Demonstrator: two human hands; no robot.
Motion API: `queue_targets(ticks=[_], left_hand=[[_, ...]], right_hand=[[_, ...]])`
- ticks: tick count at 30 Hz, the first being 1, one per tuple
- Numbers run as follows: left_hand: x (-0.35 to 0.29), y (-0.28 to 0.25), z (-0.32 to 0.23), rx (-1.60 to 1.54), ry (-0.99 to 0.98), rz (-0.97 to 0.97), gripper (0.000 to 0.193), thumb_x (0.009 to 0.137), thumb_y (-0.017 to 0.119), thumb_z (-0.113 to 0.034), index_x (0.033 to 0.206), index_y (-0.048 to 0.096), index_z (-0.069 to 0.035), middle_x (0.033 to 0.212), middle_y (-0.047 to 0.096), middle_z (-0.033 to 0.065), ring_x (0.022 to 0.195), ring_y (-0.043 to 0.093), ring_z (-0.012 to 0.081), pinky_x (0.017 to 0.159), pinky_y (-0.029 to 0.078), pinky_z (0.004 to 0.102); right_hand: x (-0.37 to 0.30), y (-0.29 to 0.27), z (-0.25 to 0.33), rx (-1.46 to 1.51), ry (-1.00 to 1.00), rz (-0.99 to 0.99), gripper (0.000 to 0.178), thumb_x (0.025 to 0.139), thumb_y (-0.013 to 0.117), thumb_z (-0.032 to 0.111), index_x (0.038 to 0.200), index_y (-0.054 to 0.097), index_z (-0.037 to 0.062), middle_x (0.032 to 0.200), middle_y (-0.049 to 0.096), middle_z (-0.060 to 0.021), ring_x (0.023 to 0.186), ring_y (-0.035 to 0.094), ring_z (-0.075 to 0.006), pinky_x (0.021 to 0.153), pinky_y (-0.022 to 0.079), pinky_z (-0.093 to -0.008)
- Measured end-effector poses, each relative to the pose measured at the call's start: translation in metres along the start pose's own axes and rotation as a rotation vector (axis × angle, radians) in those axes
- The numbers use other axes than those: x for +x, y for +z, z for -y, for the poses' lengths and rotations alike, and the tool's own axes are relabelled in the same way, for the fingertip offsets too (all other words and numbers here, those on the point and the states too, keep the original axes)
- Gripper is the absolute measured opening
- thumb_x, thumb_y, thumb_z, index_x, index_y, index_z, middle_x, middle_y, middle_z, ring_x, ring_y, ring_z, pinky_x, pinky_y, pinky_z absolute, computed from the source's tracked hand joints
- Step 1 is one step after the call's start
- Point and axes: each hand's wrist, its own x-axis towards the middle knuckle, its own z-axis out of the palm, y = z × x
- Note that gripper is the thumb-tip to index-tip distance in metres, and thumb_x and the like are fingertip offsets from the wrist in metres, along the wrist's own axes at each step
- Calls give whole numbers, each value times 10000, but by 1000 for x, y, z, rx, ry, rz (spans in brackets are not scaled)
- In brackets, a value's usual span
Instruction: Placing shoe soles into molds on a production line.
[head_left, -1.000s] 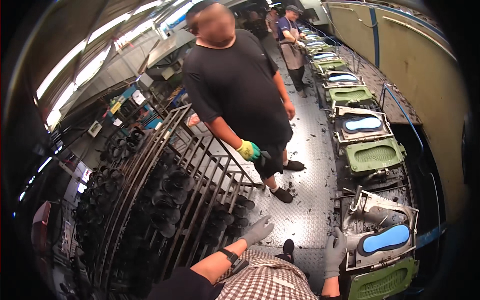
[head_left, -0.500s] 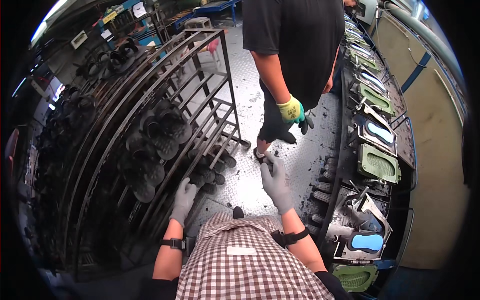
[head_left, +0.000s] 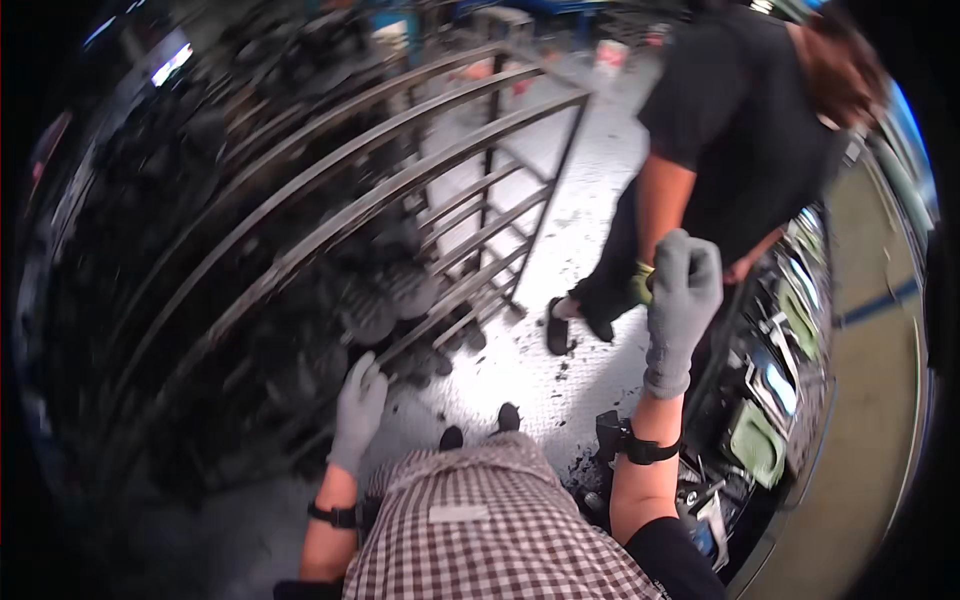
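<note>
My left hand (head_left: 360, 408), in a grey glove, is beside the metal rack (head_left: 455, 133) with nothing visible in it. Its fingers are loosely bent and a little apart. My right hand (head_left: 684, 295), gloved the same way, is raised in front of another person's arm. Its fingers are curled in, and I see nothing in them. Dark shoe soles (head_left: 368, 318) lie on the rack's bars just beyond my left hand. Motion blurs much of the picture.
A person in black (head_left: 730, 110) leans toward the machine line on the right, one yellow-green glove partly hidden behind my right hand. Green moulds (head_left: 756, 445) line that machine. Dark scraps (head_left: 580, 470) litter the metal floor (head_left: 500, 375).
My right hand has risen and moved right, and its fingers have curled in. My left hand has shifted little. The other person has bent toward the machine line; the view has turned.
</note>
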Motion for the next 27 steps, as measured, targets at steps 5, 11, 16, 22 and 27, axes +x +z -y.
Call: queue_targets(ticks=[5, 11, 16, 22, 27], left_hand=[[1, -29, -13, 33, 2, -471, 256, 965, 661, -112, 1193, 646, 4, 1013, 664, 24, 864, 585, 58, 798, 500, 227], [23, -65, -57, 80, -17, -755, 338, 930, 687, -180, 1204, 618, 6, 1103, 657, 112, 923, 642, 150, 848, 529, 307], [90, -82, -66, 846, -223, -734, 696, 820, 723, -462, 1282, 610, 45, 1301, 608, 284, 1046, 688, 377, 938, 532, 445], [130, -96, -32, 260, 35, -530, 388, 903, 681, -254, 1130, 701, 59, 1140, 744, 178, 1059, 699, 315, 927, 503, 387], [71, 6, -43, 62, 280, -240, 476, 939, 607, -47, 1390, 534, 89, 1390, 607, 154, 1242, 586, 250, 1054, 448, 351]], right_hand=[[-100, 105, -118, 44, 340, 700, 226, 959, 688, 194, 1039, 689, -17, 822, 674, -71, 724, 603, -118, 699, 500, -274], [-95, 218, -93, -260, -95, 1037, 662, 898, 732, 405, 1363, 536, -23, 1254, 618, -269, 1119, 620, -406, 953, 502, -465], [-75, 307, -68, -744, 15, 1173, 806, 807, 714, 628, 1283, 612, -14, 1279, 625, -300, 1182, 635, -410, 973, 523, -472], [-91, 260, -70, -312, 77, 847, 495, 821, 717, 393, 1195, 682, 69, 1131, 711, -227, 1056, 689, -371, 910, 547, -446], [-146, 65, -91, -285, 330, 554, 426, 872, 693, 315, 1234, 634, 98, 1073, 681, -208, 1024, 658, -420, 880, 519, -481]])
